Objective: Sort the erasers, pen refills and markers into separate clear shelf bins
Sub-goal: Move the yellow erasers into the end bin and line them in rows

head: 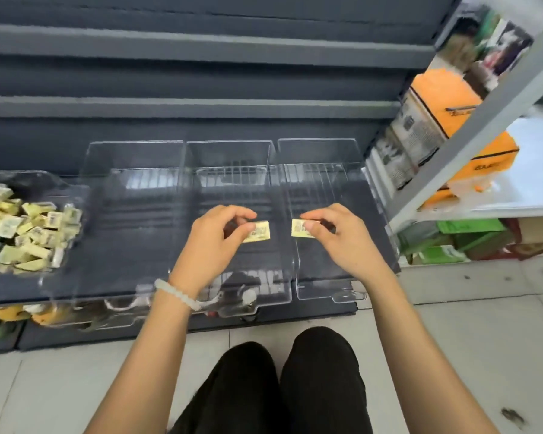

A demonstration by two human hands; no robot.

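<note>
Erasers are what both hands carry: the left hand (215, 233) pinches one yellow wrapped eraser (258, 232) between thumb and fingertips, and the right hand (336, 234) pinches a second eraser (301, 229) the same way, the two pieces close together but apart, held over the clear bins on the dark shelf (138, 255). The left one hangs above the middle bin (232, 158), the right one about over the wall shared with the right bin (317, 151); both bins look empty. A heap of similar yellow erasers (29, 227) fills a clear tray at far left. To do this step well, I would choose one bin for erasers, bring both pieces over it, lower them close to its floor and part the fingers gently so nothing bounces across the divider.
</note>
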